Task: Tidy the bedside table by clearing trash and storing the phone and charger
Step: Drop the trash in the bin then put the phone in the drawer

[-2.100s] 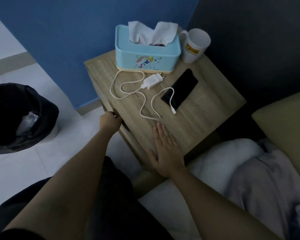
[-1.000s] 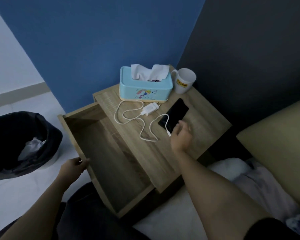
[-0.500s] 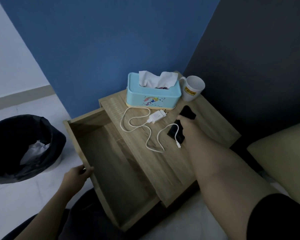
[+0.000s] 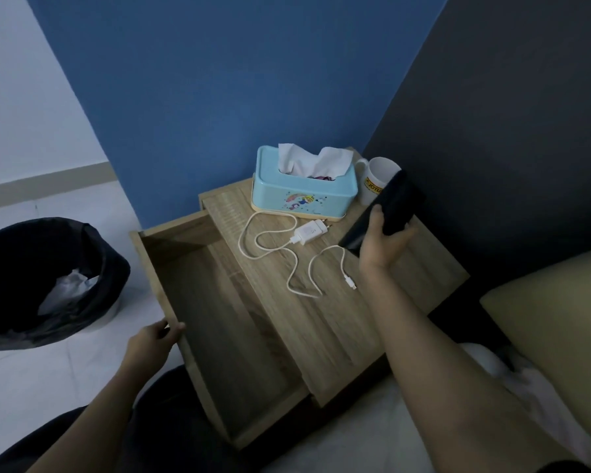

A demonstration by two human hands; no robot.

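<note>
A black phone (image 4: 394,206) is lifted off the wooden bedside table (image 4: 325,322), tilted, with my right hand (image 4: 381,247) shut on its lower part. The white charger (image 4: 309,233) lies on the tabletop in front of the tissue box, its white cable (image 4: 289,264) looping toward the table's middle, plug end free. The drawer (image 4: 226,322) stands pulled out to the left, and nothing shows inside it. My left hand (image 4: 154,339) grips the drawer's front edge.
A light blue tissue box (image 4: 301,196) and a white mug (image 4: 377,184) stand at the back of the table. A bin with a black bag (image 4: 31,281) holding crumpled paper sits on the floor at left. Bed and pillow (image 4: 553,319) lie at right.
My left hand pulled the drawer out. My right hand reached to the phone, took hold of it and raised it off the tabletop. The charger and cable stayed put.
</note>
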